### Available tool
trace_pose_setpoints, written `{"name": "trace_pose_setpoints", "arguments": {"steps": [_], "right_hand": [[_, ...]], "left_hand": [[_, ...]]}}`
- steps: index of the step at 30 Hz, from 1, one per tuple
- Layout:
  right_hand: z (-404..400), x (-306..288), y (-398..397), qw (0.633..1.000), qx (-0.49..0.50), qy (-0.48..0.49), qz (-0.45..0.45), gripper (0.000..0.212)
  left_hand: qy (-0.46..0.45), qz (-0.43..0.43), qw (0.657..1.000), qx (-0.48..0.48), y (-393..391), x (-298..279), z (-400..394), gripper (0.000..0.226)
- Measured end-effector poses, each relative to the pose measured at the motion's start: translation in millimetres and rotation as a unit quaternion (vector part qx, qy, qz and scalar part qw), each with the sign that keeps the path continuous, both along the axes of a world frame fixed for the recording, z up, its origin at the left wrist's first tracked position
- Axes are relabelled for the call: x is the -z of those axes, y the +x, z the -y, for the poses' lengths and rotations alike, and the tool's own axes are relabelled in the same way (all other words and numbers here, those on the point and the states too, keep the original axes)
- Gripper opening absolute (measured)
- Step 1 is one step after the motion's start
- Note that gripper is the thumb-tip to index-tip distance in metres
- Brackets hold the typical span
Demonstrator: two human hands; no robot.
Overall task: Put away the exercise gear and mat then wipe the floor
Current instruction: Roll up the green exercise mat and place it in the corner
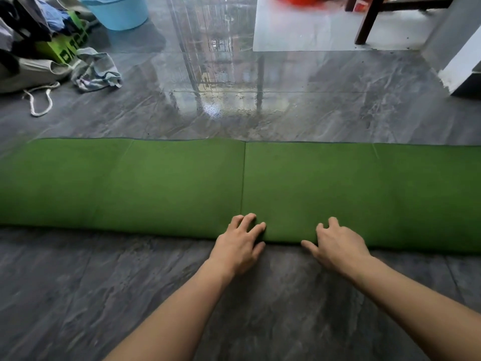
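A green exercise mat (156,183) lies across the grey floor from left edge to right edge, with a fold line down its middle. Its near edge looks rounded, as if folded or rolled over. My left hand (240,243) rests on that near edge with fingers spread and bent, fingertips pressing into the mat. My right hand (335,243) sits beside it on the same edge, fingers bent on the mat and thumb stretched out along the floor side. Both hands are near the mat's centre, about a hand's width apart.
A crumpled grey cloth (96,70) lies on the floor at the left, next to a pile of bags and clothes (33,43). A light blue bucket (117,11) stands behind. A dark chair leg (367,22) and a white wall corner (458,66) are at the right.
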State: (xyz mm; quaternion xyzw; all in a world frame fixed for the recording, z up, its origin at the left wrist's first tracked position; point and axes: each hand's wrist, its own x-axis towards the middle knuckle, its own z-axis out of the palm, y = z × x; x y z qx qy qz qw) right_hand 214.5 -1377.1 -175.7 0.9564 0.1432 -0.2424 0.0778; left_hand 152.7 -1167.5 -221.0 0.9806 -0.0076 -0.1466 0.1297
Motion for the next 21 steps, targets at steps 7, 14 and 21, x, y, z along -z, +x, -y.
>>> {"name": "trace_pose_setpoints", "arguments": {"steps": [7,14,21], "right_hand": [[-4,-9,9,0.997,0.027,0.004,-0.070,0.077],[34,-29,0,0.996,0.042,0.077,0.028,0.044],[113,-62,-5,0.982,0.156,0.073,0.082,0.042]], "left_hand": [[0.081,-0.087,0.992,0.042,11,-16,1,0.059],[0.139,-0.011,0.979,0.146,27,-60,61,0.050],[0.119,0.046,0.972,0.199,35,-78,114,0.053]]}}
